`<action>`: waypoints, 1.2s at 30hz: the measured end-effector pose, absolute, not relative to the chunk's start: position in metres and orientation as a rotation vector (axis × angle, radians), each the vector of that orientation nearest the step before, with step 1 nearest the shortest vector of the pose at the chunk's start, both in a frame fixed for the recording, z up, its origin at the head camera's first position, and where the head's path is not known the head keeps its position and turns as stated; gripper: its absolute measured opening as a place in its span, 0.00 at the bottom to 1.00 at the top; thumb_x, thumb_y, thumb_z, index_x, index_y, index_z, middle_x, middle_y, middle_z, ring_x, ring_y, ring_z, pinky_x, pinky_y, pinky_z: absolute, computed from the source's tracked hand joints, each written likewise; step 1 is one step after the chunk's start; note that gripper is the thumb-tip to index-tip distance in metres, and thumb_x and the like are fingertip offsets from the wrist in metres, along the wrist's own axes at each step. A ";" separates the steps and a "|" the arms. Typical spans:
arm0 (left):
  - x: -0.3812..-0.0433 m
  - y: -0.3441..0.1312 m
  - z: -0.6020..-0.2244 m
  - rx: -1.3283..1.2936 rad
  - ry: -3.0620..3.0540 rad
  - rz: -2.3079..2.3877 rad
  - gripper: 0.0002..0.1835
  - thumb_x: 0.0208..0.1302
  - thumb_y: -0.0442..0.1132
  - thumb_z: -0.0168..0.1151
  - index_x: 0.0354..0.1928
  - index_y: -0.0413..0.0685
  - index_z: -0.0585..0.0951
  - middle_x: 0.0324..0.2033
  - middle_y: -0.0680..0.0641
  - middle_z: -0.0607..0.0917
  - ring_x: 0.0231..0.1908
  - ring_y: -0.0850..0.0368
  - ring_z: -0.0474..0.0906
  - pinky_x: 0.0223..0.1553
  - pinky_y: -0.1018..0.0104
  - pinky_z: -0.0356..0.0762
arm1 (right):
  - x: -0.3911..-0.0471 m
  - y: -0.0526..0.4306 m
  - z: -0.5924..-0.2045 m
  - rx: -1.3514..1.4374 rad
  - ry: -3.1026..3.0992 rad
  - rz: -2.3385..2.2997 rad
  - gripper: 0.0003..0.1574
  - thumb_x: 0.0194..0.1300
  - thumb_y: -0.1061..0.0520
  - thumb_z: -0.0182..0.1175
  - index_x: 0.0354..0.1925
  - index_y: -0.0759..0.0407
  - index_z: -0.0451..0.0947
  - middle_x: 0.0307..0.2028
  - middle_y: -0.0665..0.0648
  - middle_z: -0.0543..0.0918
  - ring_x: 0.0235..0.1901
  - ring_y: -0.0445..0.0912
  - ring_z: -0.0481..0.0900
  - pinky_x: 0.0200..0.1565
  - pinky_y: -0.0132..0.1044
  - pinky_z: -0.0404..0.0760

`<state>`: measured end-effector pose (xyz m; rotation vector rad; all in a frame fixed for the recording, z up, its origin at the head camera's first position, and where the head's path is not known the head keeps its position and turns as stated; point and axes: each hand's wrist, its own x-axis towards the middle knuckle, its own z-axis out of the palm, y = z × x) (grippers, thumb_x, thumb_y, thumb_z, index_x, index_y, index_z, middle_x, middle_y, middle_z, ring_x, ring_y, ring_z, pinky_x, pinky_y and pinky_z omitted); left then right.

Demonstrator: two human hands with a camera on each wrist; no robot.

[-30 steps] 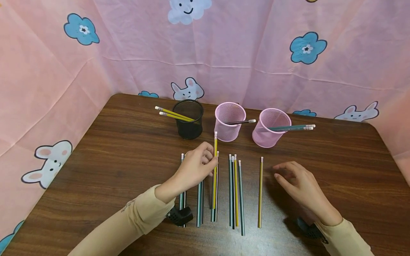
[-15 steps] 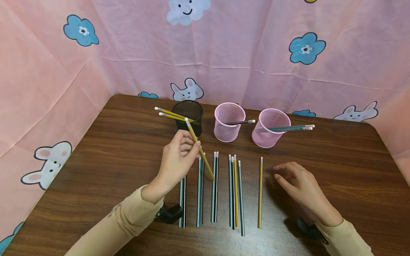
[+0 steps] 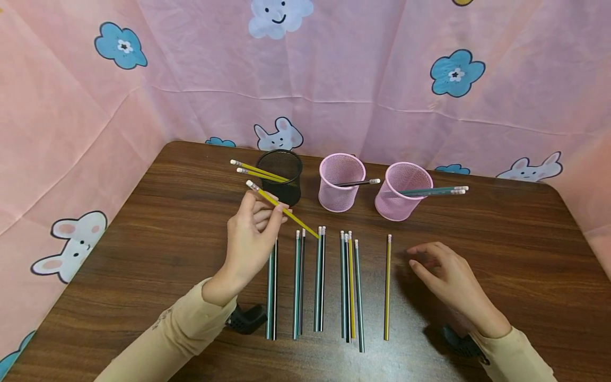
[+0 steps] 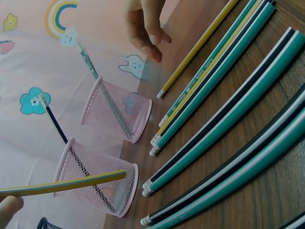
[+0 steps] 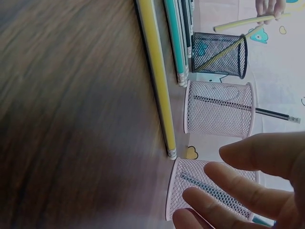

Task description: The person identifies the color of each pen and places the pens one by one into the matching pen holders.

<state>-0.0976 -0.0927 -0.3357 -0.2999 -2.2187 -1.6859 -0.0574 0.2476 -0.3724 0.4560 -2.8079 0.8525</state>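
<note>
My left hand point(image 3: 250, 233) pinches a yellow pencil point(image 3: 298, 220) between thumb and fingers, tilted with its white eraser end up and to the left. It hovers just in front of the black mesh cup point(image 3: 281, 193), where two yellow pencils point(image 3: 262, 172) lean. In the left wrist view the held pencil point(image 4: 90, 180) crosses in front of a pink cup. My right hand point(image 3: 444, 276) holds nothing, its fingers loosely bent, to the right of a lone yellow pencil point(image 3: 388, 286) on the table. The right wrist view shows its fingers point(image 5: 248, 186) apart.
The middle pink mesh cup point(image 3: 340, 196) holds a black pencil point(image 3: 358, 183); the right pink cup point(image 3: 396, 207) holds green pencils point(image 3: 436, 191). Several green, black and yellow pencils point(image 3: 352, 297) lie in groups on the brown table point(image 3: 191, 223). A pink patterned cloth point(image 3: 358, 63) hangs behind.
My left hand has lifted the yellow pencil from above the table's middle group and carried it left toward the black cup, tilting it leftward. My right hand stays where it was.
</note>
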 end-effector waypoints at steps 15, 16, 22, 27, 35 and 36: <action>-0.105 -0.105 -0.324 -0.329 -1.868 -1.666 0.10 0.66 0.27 0.54 0.44 0.26 0.69 0.39 0.34 0.84 0.37 0.61 0.85 0.41 0.66 0.82 | -0.058 0.247 -0.373 0.468 -2.798 0.855 0.11 0.57 0.64 0.66 0.41 0.58 0.82 0.38 0.54 0.84 0.30 0.41 0.81 0.33 0.39 0.81; -0.105 -0.106 -0.323 -0.327 -1.850 -1.664 0.09 0.66 0.27 0.54 0.45 0.27 0.69 0.39 0.34 0.83 0.37 0.61 0.85 0.42 0.66 0.82 | -0.058 0.247 -0.374 0.466 -2.801 0.859 0.11 0.57 0.64 0.66 0.42 0.58 0.82 0.38 0.54 0.84 0.30 0.40 0.81 0.32 0.38 0.81; -0.107 -0.106 -0.319 -0.313 -1.771 -1.637 0.08 0.66 0.27 0.54 0.44 0.27 0.71 0.38 0.33 0.82 0.40 0.57 0.85 0.44 0.66 0.81 | -0.058 0.248 -0.374 0.452 -2.822 0.898 0.11 0.59 0.63 0.65 0.42 0.59 0.81 0.38 0.55 0.83 0.31 0.37 0.80 0.32 0.35 0.81; -0.109 -0.107 -0.317 -0.305 -1.715 -1.628 0.08 0.65 0.26 0.55 0.44 0.28 0.71 0.38 0.34 0.81 0.40 0.56 0.85 0.44 0.64 0.82 | -0.057 0.249 -0.374 0.448 -2.827 0.898 0.11 0.59 0.62 0.65 0.43 0.58 0.81 0.39 0.54 0.83 0.31 0.42 0.82 0.32 0.36 0.81; -0.113 -0.108 -0.315 -0.296 -1.703 -1.553 0.09 0.64 0.26 0.56 0.43 0.25 0.73 0.39 0.35 0.81 0.40 0.55 0.84 0.44 0.67 0.81 | -0.056 0.249 -0.374 0.430 -2.828 0.889 0.11 0.59 0.62 0.65 0.43 0.57 0.81 0.40 0.54 0.83 0.30 0.46 0.83 0.33 0.38 0.81; -0.113 -0.108 -0.316 -0.296 -1.712 -1.539 0.09 0.64 0.26 0.56 0.43 0.24 0.73 0.39 0.36 0.81 0.40 0.55 0.84 0.43 0.68 0.81 | -0.056 0.249 -0.374 0.429 -2.825 0.889 0.11 0.59 0.62 0.65 0.43 0.57 0.81 0.40 0.54 0.83 0.31 0.46 0.84 0.33 0.38 0.81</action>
